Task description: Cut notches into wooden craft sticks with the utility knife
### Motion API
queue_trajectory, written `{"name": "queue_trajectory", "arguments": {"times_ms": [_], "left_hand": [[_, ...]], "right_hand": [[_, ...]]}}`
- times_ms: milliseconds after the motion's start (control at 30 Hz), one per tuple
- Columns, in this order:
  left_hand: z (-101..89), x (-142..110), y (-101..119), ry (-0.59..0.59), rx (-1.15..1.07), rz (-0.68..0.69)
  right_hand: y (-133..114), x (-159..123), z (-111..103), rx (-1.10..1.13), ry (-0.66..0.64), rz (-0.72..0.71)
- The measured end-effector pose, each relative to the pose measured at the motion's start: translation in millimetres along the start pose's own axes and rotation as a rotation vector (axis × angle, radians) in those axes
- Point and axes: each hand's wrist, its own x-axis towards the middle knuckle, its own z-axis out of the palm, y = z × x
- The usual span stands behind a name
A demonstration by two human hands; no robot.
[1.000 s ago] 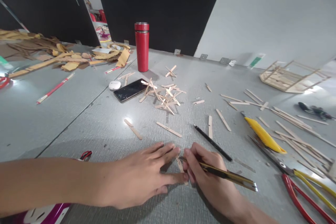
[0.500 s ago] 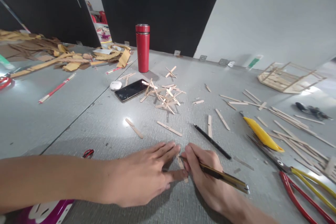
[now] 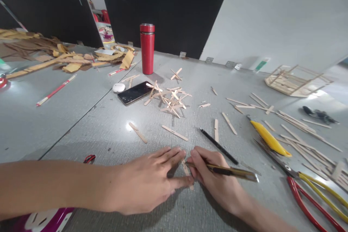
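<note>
My left hand (image 3: 152,181) lies on the table with its fingers stretched out. Its index finger and thumb press down the two ends of a small wooden craft stick (image 3: 186,170), which has a notch cut near its upper part. In my right hand (image 3: 214,177) is a slim golden-brown craft knife (image 3: 233,172), gripped like a pen. The knife's tip meets the stick by the notch, partly hidden by my fingers. Just beyond that hand lies a black pen (image 3: 219,146). Several loose notched sticks, such as this stick (image 3: 174,133), lie ahead of my hands.
A phone (image 3: 133,93), a heap of sticks (image 3: 174,101) and a red flask (image 3: 147,49) stand further back. On the right are red-and-yellow-handled snips (image 3: 292,172), a yellow cutter (image 3: 269,139), several long sticks and a wooden frame (image 3: 288,83). Cardboard scraps (image 3: 73,59) lie back left.
The knife's rear end has swung slightly up and away from me, so it lies flatter. My left hand keeps the stick pinned in place. The whole view has shifted a little.
</note>
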Motion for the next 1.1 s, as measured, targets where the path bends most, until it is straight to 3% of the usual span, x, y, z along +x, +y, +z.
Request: {"name": "queue_trajectory", "arguments": {"times_ms": [300,467,600,800,1100], "left_hand": [[-1.1,1.1,-3.3,0.005,-0.028,0.015],[-5.8,1.4,-1.2,-0.001,-0.030,0.009],[-9.4,1.5,-0.3,0.005,-0.031,-0.004],[1.0,-1.0,-1.3,0.027,0.010,0.013],[-3.7,1.5,-2.9,-0.008,0.014,0.038]], "right_hand": [[-0.1,3.9,-6.9,0.246,-0.061,0.145],[4.8,4.1,-7.0,0.245,0.022,0.205],[5.6,-0.9,-4.4,0.193,0.117,0.132],[9.2,-11.9,-1.5,0.040,0.271,-0.069],[9.9,-8.0,0.0,-0.117,0.225,-0.201]]}}
